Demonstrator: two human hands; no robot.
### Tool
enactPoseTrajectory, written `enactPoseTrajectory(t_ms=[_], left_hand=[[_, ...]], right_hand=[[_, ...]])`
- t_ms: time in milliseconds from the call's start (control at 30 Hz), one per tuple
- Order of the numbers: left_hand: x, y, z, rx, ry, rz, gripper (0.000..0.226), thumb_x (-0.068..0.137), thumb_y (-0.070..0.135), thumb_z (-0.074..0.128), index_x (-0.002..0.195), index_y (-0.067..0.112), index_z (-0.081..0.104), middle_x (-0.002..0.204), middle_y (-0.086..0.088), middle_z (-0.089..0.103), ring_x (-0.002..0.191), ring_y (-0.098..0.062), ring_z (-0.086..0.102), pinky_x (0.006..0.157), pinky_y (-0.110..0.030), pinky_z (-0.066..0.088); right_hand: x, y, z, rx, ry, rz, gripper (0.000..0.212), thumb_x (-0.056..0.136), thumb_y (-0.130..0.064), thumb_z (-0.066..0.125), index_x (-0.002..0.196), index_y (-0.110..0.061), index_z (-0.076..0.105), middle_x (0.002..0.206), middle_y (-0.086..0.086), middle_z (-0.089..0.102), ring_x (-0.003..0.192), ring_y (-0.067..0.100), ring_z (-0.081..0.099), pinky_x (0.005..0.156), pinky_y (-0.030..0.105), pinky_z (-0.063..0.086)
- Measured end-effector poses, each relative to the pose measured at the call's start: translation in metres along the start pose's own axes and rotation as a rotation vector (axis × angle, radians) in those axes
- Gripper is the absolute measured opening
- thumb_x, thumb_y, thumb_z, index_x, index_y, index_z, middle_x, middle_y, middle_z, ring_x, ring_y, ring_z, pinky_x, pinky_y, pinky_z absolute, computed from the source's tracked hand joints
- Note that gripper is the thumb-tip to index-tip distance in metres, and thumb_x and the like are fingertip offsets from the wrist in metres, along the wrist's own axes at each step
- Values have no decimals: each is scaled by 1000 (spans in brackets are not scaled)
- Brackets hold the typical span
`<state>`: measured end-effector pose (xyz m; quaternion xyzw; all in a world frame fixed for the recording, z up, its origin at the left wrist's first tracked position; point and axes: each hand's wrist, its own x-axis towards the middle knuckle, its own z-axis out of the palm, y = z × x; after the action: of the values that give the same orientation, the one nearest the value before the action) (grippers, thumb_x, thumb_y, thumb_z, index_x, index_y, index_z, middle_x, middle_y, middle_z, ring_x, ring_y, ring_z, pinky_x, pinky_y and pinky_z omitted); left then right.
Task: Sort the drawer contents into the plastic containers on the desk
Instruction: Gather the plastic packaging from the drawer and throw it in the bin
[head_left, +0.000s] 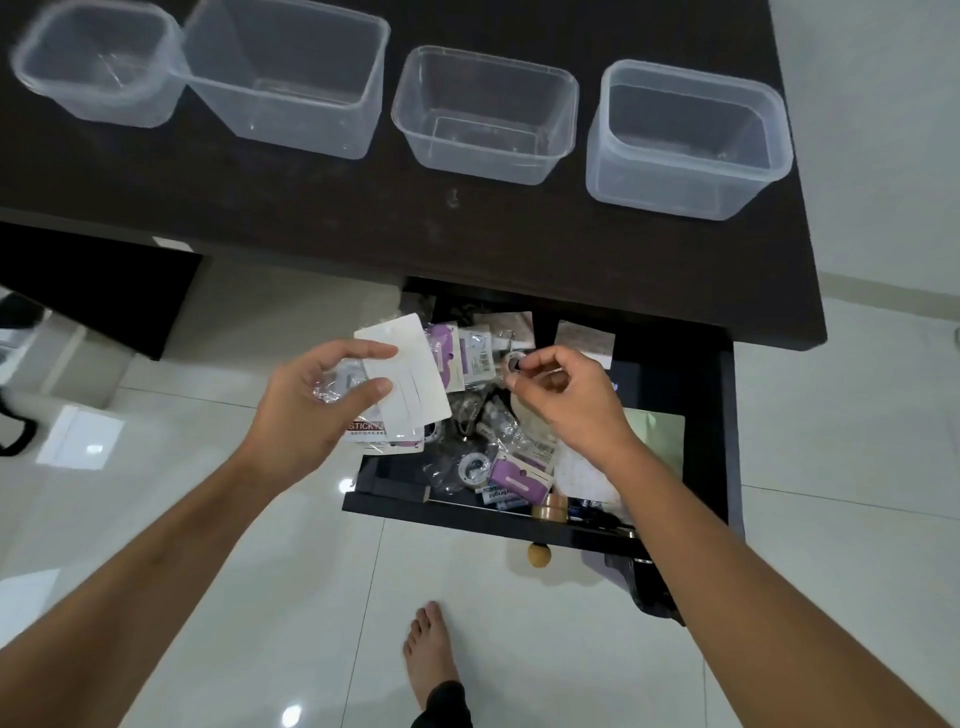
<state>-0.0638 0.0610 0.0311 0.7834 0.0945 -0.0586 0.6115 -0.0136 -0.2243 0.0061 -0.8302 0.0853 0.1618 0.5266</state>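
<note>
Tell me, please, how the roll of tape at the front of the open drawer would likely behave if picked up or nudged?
The roll of tape probably weighs little, as it looks small. It seems to lie flat, so a nudge would likely slide it; set on edge, its round shape might roll. Wedged against packets and the drawer front, it may need lifting straight up.

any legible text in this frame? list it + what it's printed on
"STICKY", cut off by the left hand: on the packet at the bottom of the stack of cards it holds.
"bright", upside down, partly hidden: blue and white packet at the drawer front.
Purple cards, small white label: print too small or blurred.
Containers: no text.
</note>
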Motion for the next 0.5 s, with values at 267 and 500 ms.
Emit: enactPoseTrajectory(t_ms=[267, 500], left_hand=[[-6, -12, -18, -84, 42, -42, 25, 92, 5, 78, 110, 23, 79, 108, 3, 79, 89, -17, 78, 72, -28, 65], [-7, -7, -16, -89, 12, -57, 24, 92, 4, 76, 109, 21, 78, 107, 12, 78, 96, -6, 76, 67, -15, 58]], right_hand=[[27, -14, 48, -362, 125, -37, 76, 73, -70, 81, 131, -23, 66, 129, 3, 53, 125, 25, 53, 106, 46, 51], [32, -19, 66, -474, 148, -19, 47, 74, -56, 88, 105, -24, 74, 132, 2, 53, 138, 28, 38, 121, 37, 27]])
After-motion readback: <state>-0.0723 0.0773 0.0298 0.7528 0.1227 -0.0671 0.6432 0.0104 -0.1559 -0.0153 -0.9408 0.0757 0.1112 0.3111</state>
